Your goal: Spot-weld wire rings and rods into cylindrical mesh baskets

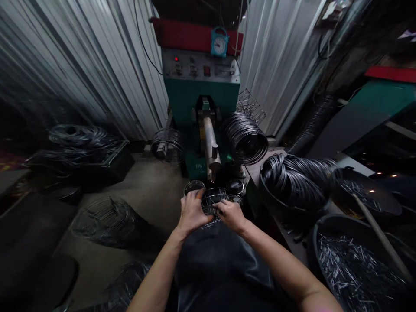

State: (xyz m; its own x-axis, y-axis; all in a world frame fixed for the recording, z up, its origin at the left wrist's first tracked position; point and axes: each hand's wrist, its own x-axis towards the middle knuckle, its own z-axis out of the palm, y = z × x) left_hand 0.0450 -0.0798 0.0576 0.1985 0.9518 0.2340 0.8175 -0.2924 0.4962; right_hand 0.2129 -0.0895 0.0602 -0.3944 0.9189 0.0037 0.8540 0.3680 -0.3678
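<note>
Hands (191, 211) at wire frame (217, 194), forearms (160, 268) converging

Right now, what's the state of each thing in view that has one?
Left hand: gripping the round metal wire frame.
Right hand: fingertips at the frame; exact grip unclear.
Wire frame: held, partly hidden by the hands.
Small red indicator light on the green metal machine: lit.
Light-blue round-dial clock: upright; reading unclear.
Dark wire hoops: piled together.
Black round tub: uncovered, holding loose metal rods.
</note>
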